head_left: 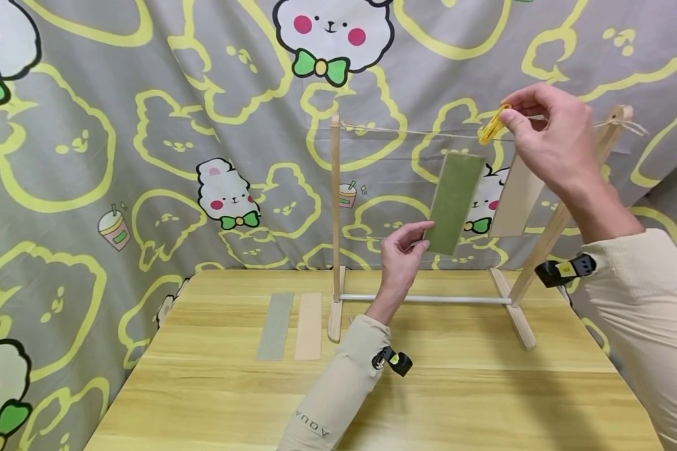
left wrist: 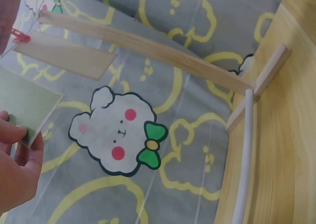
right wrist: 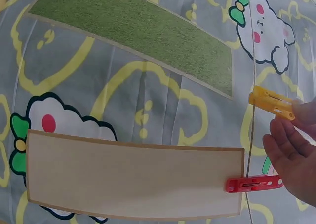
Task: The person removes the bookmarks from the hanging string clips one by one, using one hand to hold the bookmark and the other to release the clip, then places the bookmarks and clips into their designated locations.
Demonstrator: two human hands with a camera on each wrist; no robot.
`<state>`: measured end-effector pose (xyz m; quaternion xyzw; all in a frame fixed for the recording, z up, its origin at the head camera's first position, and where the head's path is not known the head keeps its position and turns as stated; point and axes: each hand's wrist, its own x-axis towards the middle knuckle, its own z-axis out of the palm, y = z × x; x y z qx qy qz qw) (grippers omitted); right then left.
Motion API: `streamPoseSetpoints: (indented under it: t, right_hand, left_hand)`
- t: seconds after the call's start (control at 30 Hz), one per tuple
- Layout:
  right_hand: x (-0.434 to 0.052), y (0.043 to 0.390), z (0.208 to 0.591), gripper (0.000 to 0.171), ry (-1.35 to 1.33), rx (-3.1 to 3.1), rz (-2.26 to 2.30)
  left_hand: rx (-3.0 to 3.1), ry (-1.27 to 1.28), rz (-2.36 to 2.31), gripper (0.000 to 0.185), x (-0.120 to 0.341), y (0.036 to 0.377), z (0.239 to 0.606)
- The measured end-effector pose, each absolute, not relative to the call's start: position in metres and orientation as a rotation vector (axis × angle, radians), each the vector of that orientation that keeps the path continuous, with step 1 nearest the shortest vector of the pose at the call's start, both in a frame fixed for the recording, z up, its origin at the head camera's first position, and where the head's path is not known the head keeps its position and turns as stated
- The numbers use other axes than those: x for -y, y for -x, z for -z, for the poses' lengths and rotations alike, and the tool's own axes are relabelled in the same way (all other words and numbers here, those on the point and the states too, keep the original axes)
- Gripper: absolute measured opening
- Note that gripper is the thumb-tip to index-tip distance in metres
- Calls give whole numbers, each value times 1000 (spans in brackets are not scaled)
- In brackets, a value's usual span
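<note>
left hand (head_left: 402,253): pinching green strip (head_left: 454,202) bottom corner | right hand (head_left: 548,138): pinching yellow clothespin (head_left: 493,126) at string (head_left: 406,131)

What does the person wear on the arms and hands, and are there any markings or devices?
Both hands, left and right, are bare. Long beige sleeves cover both arms; the left one bears the letters "AQUA". A small black device is strapped at each wrist.
</note>
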<state>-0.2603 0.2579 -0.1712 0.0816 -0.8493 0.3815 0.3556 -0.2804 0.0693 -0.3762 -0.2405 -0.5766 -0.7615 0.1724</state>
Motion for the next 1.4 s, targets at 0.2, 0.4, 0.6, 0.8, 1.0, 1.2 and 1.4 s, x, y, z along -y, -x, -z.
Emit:
streamPoseSetpoints:
  t: [0.2,0.4,0.6,0.8,1.0,1.2,1.4]
  right_hand:
    - [-262,258,171,24,-244,2134,-1048]
    - [-263,255,179,30,-280,2099,-1059]
    - [-264,251,190,32,-337,2009,-1144]
    - [-263,245,197,32,-370,1955,-1170]
    - [-262,241,204,30,-379,1909,-1172]
    - [-261,235,211,33,-379,1920,-1171]
    - [-258,229,213,35,-413,1899,-1258]
  left_hand:
    - [1640,690,2171,36,-67,279,373]
    - [1644,682,2186,37,-62,279,374]
    - [1659,694,2199,36,-57,275,376]
    - [1684,707,2183,36,-52,270,382]
    - [1709,680,2193,36,-47,265,380]
    - [1735,694,2169,35,-42,265,380]
    - [1722,736,2139,34,-32,262,382]
